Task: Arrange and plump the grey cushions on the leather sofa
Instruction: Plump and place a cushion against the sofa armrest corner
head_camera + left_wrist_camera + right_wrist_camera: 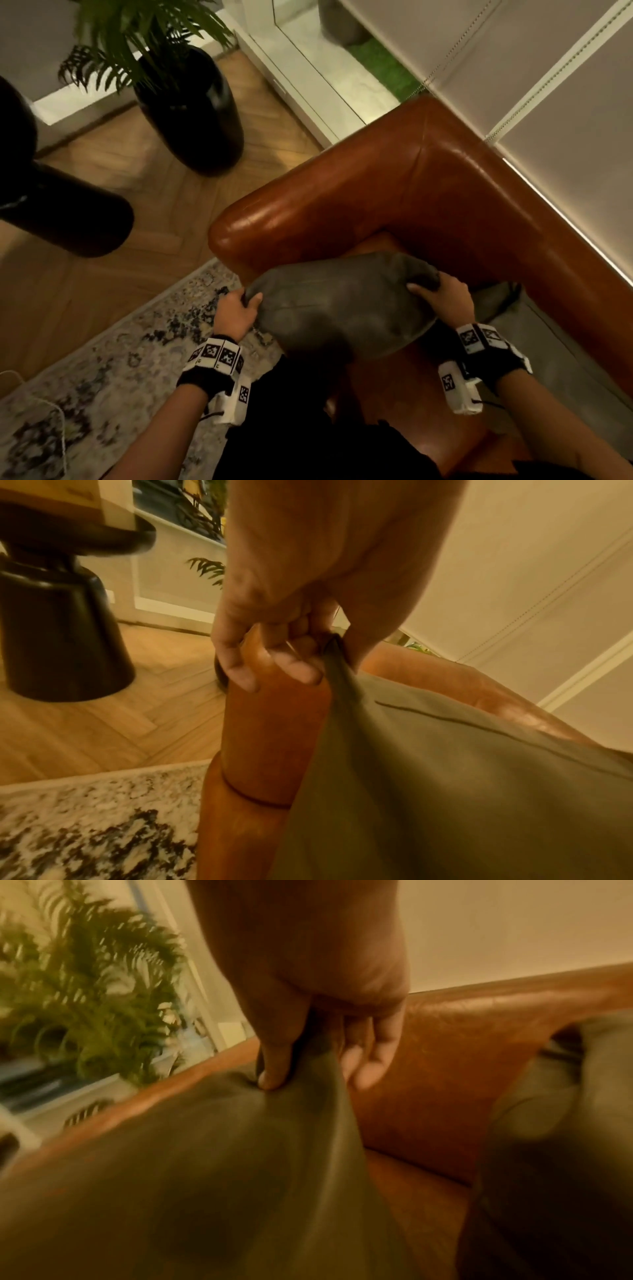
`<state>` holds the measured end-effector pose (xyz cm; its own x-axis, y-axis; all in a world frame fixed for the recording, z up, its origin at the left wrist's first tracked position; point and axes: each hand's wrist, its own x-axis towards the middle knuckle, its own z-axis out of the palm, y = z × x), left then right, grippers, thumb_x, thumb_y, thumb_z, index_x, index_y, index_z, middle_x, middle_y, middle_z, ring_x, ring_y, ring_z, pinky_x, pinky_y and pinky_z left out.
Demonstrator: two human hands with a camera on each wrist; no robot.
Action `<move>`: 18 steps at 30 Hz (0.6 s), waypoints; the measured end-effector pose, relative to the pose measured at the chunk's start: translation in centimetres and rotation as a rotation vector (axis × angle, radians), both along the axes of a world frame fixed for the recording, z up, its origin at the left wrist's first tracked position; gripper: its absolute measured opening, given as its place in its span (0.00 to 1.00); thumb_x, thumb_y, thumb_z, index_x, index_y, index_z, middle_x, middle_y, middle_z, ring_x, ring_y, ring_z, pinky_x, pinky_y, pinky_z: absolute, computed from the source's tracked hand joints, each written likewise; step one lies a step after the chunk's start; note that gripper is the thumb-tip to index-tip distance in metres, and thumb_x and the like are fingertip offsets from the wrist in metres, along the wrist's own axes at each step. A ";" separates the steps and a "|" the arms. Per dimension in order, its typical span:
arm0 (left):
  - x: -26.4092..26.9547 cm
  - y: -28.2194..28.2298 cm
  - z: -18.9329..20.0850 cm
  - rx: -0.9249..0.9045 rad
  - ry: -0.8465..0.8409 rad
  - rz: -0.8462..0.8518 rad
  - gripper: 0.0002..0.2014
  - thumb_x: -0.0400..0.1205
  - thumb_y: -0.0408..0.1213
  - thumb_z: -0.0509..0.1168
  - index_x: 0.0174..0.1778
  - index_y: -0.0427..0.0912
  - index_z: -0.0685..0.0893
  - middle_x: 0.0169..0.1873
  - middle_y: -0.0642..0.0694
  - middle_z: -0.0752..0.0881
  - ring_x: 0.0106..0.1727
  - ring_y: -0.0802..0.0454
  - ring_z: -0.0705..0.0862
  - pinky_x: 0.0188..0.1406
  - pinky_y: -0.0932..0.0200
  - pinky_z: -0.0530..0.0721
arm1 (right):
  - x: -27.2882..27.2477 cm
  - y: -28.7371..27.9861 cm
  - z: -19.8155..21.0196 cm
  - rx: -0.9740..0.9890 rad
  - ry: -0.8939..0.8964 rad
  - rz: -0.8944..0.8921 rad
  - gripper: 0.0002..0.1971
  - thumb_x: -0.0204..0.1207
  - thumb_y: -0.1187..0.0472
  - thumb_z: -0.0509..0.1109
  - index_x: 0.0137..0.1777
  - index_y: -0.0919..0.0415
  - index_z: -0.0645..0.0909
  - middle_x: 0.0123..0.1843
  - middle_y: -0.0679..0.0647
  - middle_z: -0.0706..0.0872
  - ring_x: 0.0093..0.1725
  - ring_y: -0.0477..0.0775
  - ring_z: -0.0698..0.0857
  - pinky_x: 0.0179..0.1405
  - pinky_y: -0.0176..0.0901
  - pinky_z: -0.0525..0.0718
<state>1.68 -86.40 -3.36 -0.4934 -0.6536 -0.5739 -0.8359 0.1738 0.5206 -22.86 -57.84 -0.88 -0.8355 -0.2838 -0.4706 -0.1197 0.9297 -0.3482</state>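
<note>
Held above the near seat of the brown leather sofa [394,178], the plump grey fabric cushion [342,301] is pinched at opposite corners by left hand [236,308] and right hand [442,294], apparently mid-plumping; setting it against the backrest seems next.

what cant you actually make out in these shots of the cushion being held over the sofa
- Sofa seat under the held cushion: hidden by it, head view.
- Second cushion: mostly behind the right hand; blurred in the right wrist view.
- Left hand fingertips: buried in the cushion corner, head view.
- Rest of the sofa: cut off by the frame edge.
- Plant: motion-blurred, right wrist view.
</note>
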 end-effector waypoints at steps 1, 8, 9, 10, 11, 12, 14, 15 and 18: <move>0.1 0.1 0.0 -0.019 0.024 0.028 0.15 0.82 0.42 0.64 0.44 0.31 0.82 0.32 0.39 0.81 0.45 0.36 0.84 0.38 0.55 0.71 | -0.4 0.3 0.2 -0.074 -0.070 -0.069 0.25 0.68 0.39 0.74 0.50 0.61 0.81 0.44 0.55 0.85 0.45 0.56 0.85 0.48 0.51 0.85; -0.6 2.8 1.1 -0.120 0.083 0.165 0.18 0.85 0.40 0.58 0.40 0.26 0.80 0.41 0.23 0.84 0.46 0.31 0.82 0.34 0.54 0.61 | -2.4 2.9 0.2 -0.531 -0.377 -0.532 0.08 0.78 0.59 0.69 0.39 0.59 0.76 0.43 0.62 0.81 0.42 0.56 0.82 0.41 0.49 0.85; -0.4 3.2 1.0 -0.130 0.091 0.176 0.19 0.85 0.40 0.57 0.42 0.24 0.80 0.42 0.23 0.84 0.46 0.30 0.82 0.35 0.53 0.62 | -2.5 3.1 0.0 -0.541 -0.378 -0.562 0.12 0.77 0.60 0.70 0.35 0.57 0.72 0.38 0.58 0.78 0.39 0.53 0.80 0.36 0.44 0.83; -0.2 3.5 0.8 -0.125 0.111 0.197 0.19 0.86 0.40 0.57 0.45 0.23 0.80 0.43 0.23 0.84 0.47 0.30 0.82 0.36 0.52 0.66 | -2.5 3.2 -0.2 -0.521 -0.347 -0.552 0.15 0.75 0.59 0.72 0.33 0.56 0.69 0.35 0.56 0.76 0.38 0.51 0.79 0.32 0.42 0.81; 0.2 3.9 0.6 -0.112 0.134 0.224 0.19 0.86 0.40 0.57 0.49 0.22 0.80 0.44 0.24 0.84 0.49 0.29 0.82 0.39 0.49 0.70 | -2.4 3.4 -0.2 -0.492 -0.296 -0.507 0.17 0.73 0.58 0.74 0.32 0.57 0.69 0.33 0.54 0.76 0.37 0.50 0.79 0.31 0.41 0.80; 0.7 4.2 0.2 -0.100 0.152 0.254 0.20 0.86 0.41 0.57 0.51 0.23 0.81 0.44 0.25 0.85 0.50 0.29 0.82 0.42 0.47 0.73 | -2.4 3.6 -0.1 -0.444 -0.246 -0.438 0.16 0.71 0.57 0.76 0.33 0.58 0.71 0.33 0.54 0.78 0.37 0.50 0.80 0.30 0.40 0.81; 1.9 4.6 0.1 -0.073 0.173 0.337 0.20 0.85 0.44 0.57 0.40 0.30 0.83 0.34 0.30 0.82 0.44 0.33 0.81 0.37 0.48 0.72 | -2.0 4.0 0.5 -0.433 -0.262 -0.368 0.12 0.71 0.56 0.77 0.38 0.62 0.78 0.38 0.55 0.83 0.40 0.50 0.83 0.32 0.41 0.87; 2.6 4.7 0.2 -0.059 0.184 0.384 0.21 0.85 0.45 0.57 0.32 0.35 0.80 0.29 0.34 0.78 0.40 0.35 0.79 0.35 0.49 0.70 | -1.8 4.4 0.7 -0.475 -0.345 -0.370 0.10 0.73 0.57 0.75 0.42 0.64 0.80 0.41 0.56 0.85 0.43 0.52 0.85 0.36 0.41 0.89; 2.9 5.2 0.6 -0.040 0.199 0.438 0.20 0.85 0.44 0.57 0.42 0.31 0.85 0.38 0.29 0.84 0.47 0.35 0.83 0.44 0.48 0.75 | -1.6 5.3 1.3 -0.636 -0.542 -0.439 0.07 0.79 0.59 0.68 0.46 0.63 0.82 0.45 0.57 0.85 0.48 0.53 0.84 0.49 0.46 0.84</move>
